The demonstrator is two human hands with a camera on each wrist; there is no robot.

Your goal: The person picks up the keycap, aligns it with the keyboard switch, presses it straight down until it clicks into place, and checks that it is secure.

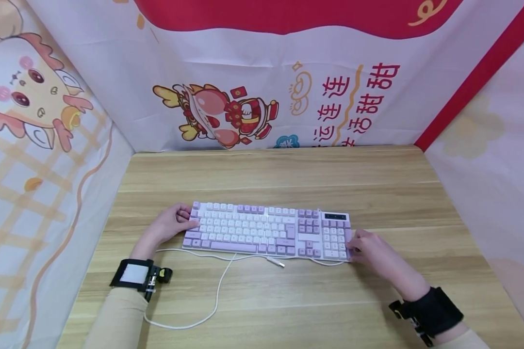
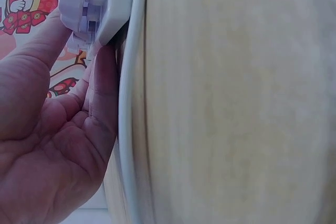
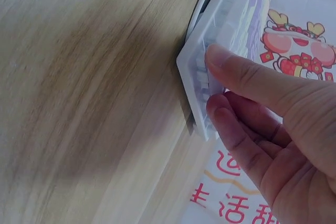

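Note:
A white and lilac keyboard point(image 1: 244, 228) lies across the middle of the wooden table, slightly turned. At its left end my left hand point(image 1: 168, 225) grips the edge, thumb on top and fingers at the underside, as the left wrist view also shows. The opposite end is pinched by my right hand point(image 1: 377, 254); in the right wrist view the thumb point(image 3: 231, 66) presses against the keyboard's side, with the curled fingers point(image 3: 236, 135) close by. A white cable point(image 1: 217, 295) runs along the keyboard's front edge and loops toward me. Its USB plug point(image 1: 275, 262) lies just in front of the keys.
The wooden table point(image 1: 279, 179) meets a printed cloth backdrop point(image 1: 253, 53) at the back. More cloth hangs at the left point(image 1: 48, 194) and right sides. Black straps with small cameras sit on both wrists point(image 1: 135, 275).

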